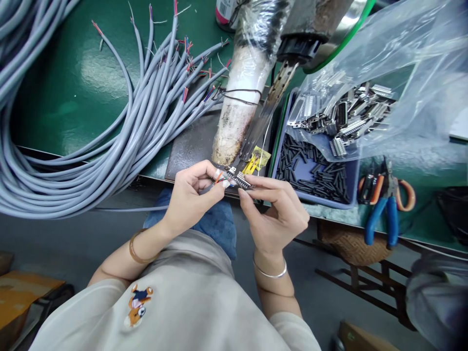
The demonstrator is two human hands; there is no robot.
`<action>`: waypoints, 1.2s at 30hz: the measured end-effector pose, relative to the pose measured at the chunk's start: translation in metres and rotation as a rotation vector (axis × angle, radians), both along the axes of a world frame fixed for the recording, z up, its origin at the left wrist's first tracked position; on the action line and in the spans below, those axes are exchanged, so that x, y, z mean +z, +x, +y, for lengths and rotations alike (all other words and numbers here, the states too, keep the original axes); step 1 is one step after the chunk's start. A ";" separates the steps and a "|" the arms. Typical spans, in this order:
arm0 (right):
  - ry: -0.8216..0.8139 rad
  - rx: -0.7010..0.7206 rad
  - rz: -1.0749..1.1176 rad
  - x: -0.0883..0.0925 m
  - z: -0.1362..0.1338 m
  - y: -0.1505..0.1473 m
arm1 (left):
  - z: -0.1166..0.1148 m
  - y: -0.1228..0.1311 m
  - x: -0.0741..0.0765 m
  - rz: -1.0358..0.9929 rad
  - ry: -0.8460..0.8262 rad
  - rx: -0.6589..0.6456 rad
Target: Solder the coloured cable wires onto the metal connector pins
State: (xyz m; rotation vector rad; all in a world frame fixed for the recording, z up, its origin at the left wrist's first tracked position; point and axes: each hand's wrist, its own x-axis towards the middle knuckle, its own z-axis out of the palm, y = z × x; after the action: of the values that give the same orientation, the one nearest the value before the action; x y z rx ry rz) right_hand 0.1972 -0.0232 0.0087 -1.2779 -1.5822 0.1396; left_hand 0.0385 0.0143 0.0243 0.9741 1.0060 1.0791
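Note:
Close to the table's front edge, my left hand (195, 192) pinches the stripped end of a grey cable, whose thin coloured wires (220, 178) fan out at the fingertips. My right hand (276, 207) grips a small metal multi-pin connector (241, 181) between thumb and fingers. The wire ends meet the connector's pin row; whether any are joined to it I cannot tell. Just beyond the fingers, a soldering iron (268, 105) points down toward the connector, beside a wrapped white tube (237, 87). A yellow piece (252, 165) lies behind the connector.
A large bundle of grey cables (146, 126) spreads across the left. At right, a blue tray (353, 195) holds black tubing pieces (314, 170) and a plastic bag (413, 92) of metal connectors (358, 112). Pliers with blue handles (382, 219) and orange-handled cutters (405, 195) lie beside it.

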 end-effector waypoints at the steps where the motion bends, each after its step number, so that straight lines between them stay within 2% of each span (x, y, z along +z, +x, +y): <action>1: 0.007 -0.003 -0.006 0.000 0.001 0.000 | 0.000 0.000 0.000 0.009 0.004 0.002; 11: 0.043 -0.020 -0.062 0.002 0.001 -0.001 | 0.000 0.002 0.006 0.058 -0.001 0.026; 17: 0.103 -0.016 -0.164 -0.006 -0.004 0.002 | 0.000 0.002 0.001 0.049 -0.038 -0.007; 22: 0.142 -0.067 -0.194 -0.008 -0.005 0.004 | -0.004 -0.001 -0.001 0.062 -0.061 -0.051; 28: -0.027 -0.002 0.000 -0.003 -0.009 0.004 | -0.008 -0.007 0.002 -0.007 -0.183 -0.102; 31: -0.044 0.016 -0.001 -0.001 -0.012 0.003 | -0.010 -0.010 0.002 -0.020 -0.214 -0.106; 36: -0.088 0.026 0.038 -0.002 -0.016 0.001 | -0.012 -0.015 -0.001 -0.051 -0.225 -0.196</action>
State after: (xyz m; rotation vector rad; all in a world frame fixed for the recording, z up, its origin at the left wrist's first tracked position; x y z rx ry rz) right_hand 0.1979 -0.0393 0.0071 -1.3156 -1.5755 0.2510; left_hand 0.0235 0.0022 0.0238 0.8384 0.9466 0.8055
